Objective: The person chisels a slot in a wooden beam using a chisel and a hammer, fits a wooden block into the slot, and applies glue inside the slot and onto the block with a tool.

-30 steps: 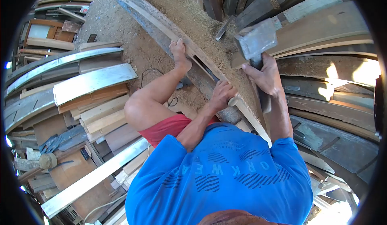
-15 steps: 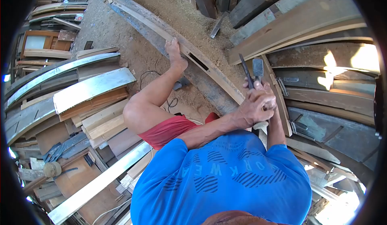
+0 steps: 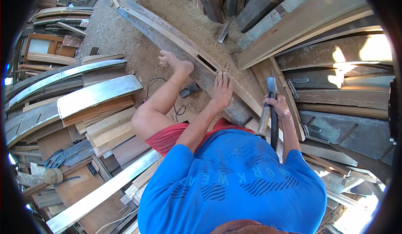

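My left hand [image 3: 223,90] lies with its fingers stretched out on a long pale wooden beam [image 3: 178,42], just below a dark rectangular slot [image 3: 206,62] cut into it. To the right of the beam, my right hand [image 3: 279,107] is closed around a hammer [image 3: 274,125] with a metal head and dark handle, together with a chisel [image 3: 264,120] whose light handle points down toward my body. My bare foot [image 3: 180,65] rests at the left side of the beam, with its toes raised off the wood.
Stacked boards [image 3: 111,129] fill the left side. More planks [image 3: 310,24] lean at the upper right, beside sawdust on the ground [image 3: 176,3]. A small dark cylindrical object [image 3: 184,92] and a cable lie near my leg. A wooden mallet [image 3: 53,176] is at the lower left.
The chisel came out of the slot and passed from my left hand to my right, alongside the hammer. My left hand then moved onto the beam. My foot shifted left off the wood.
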Motion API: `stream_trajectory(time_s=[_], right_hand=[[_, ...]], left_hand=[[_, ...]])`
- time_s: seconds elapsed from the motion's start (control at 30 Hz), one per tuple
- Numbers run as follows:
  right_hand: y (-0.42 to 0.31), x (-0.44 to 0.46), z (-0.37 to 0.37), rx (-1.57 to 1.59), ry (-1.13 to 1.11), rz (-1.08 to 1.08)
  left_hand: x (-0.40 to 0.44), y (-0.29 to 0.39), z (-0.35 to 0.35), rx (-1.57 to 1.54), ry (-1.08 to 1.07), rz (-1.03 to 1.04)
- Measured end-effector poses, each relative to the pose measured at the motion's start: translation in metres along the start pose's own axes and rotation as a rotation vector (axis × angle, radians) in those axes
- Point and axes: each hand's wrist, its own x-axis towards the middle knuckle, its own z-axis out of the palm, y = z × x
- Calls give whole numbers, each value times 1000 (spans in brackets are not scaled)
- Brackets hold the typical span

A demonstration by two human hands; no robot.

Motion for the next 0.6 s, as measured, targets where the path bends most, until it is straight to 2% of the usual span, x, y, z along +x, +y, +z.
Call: stream_trajectory(time_s=[0.3, 0.47, 0.6], right_hand=[[25, -22, -10, -373, 1, -79], [24, -50, 8, -638, 65, -61], [51, -74, 18, -685, 122, -88]], left_hand=[[-1, 1, -24, 11, -211, -43], [-4, -18, -28, 41, -218, 66], [8, -62, -16, -63, -132, 241]])
